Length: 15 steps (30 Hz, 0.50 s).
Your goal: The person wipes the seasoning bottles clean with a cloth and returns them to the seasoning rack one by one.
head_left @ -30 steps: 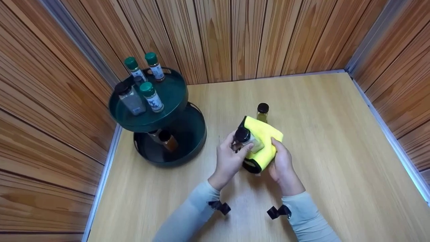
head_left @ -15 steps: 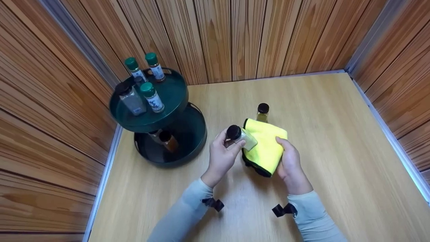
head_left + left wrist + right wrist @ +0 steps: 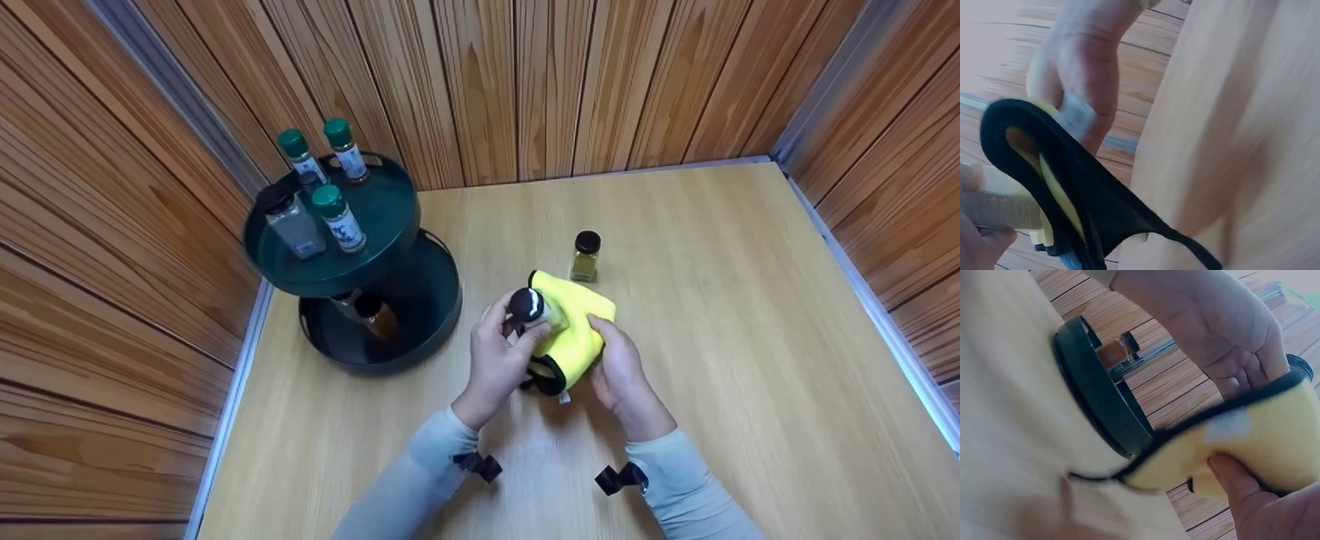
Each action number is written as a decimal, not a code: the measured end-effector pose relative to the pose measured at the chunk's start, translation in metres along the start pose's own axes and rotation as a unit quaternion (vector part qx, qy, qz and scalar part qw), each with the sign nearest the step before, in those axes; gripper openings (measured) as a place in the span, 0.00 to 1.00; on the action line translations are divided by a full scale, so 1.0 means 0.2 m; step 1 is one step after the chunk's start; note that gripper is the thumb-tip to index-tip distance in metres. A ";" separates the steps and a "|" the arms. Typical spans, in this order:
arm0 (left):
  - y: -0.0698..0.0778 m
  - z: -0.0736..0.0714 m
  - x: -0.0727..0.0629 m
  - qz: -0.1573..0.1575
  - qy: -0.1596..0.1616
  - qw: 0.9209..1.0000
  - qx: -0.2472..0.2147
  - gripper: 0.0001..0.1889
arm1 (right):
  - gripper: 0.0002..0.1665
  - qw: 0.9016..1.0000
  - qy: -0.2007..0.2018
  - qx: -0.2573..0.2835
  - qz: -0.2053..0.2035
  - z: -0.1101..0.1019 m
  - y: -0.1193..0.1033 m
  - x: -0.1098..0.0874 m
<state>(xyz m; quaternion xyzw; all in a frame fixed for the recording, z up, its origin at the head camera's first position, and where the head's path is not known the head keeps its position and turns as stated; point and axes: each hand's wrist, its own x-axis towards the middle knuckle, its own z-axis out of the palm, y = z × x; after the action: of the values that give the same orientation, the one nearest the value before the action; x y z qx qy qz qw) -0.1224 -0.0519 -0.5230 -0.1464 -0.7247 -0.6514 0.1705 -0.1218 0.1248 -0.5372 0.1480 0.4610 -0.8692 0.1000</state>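
Observation:
My left hand (image 3: pixel 495 360) pinches a clear spice jar with a black cap (image 3: pixel 526 304) above the table. The jar leans, with its lower body against a folded yellow cloth (image 3: pixel 583 337) edged in black. My right hand (image 3: pixel 624 375) holds that cloth from the right, thumb on its near face. In the left wrist view, printed marks show on the jar (image 3: pixel 1008 208), while the cloth's black border (image 3: pixel 1112 197) hides part of the scene. The right wrist view shows the thumb (image 3: pixel 1241 486) on the cloth; there the cloth covers most of the jar.
On the left stands a dark green two-tier round rack (image 3: pixel 390 259). Its upper tier bears green-capped bottles (image 3: pixel 345 225) and a dark-capped jar (image 3: pixel 296 225); a brown-filled jar (image 3: pixel 377 319) sits below. Behind the cloth a jar with yellowish contents (image 3: pixel 585 262) stands on the table (image 3: pixel 750 337).
Both hands shifted right or left slightly: the left hand drew left with the jar, then the right hand brought the cloth leftward against it. The jar behind the cloth is now more exposed.

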 end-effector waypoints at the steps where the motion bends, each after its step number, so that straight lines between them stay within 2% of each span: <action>1: 0.00 0.00 0.01 0.002 0.001 1.000 0.001 0.27 | 0.21 1.000 -0.003 -0.007 0.000 0.00 0.00 0.00; 6: 0.00 -0.02 0.04 -0.008 0.007 1.000 0.000 0.27 | 0.20 1.000 -0.003 -0.021 -0.013 -0.02 -0.03 -0.01; 11: 0.01 -0.06 0.06 -0.053 0.009 0.999 0.004 0.26 | 0.20 0.999 -0.011 -0.041 -0.030 -0.05 -0.05 -0.02; 15: 0.00 -0.11 0.07 -0.076 0.009 0.997 0.030 0.26 | 0.21 0.997 -0.009 -0.064 -0.048 -0.07 -0.06 -0.02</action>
<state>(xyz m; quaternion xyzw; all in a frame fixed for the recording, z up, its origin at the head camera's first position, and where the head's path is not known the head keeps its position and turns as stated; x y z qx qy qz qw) -0.1341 -0.0731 -0.5155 -0.0799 -0.7514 -0.6418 0.1308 -0.1193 0.1434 -0.5346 0.1113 0.5212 -0.8431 0.0711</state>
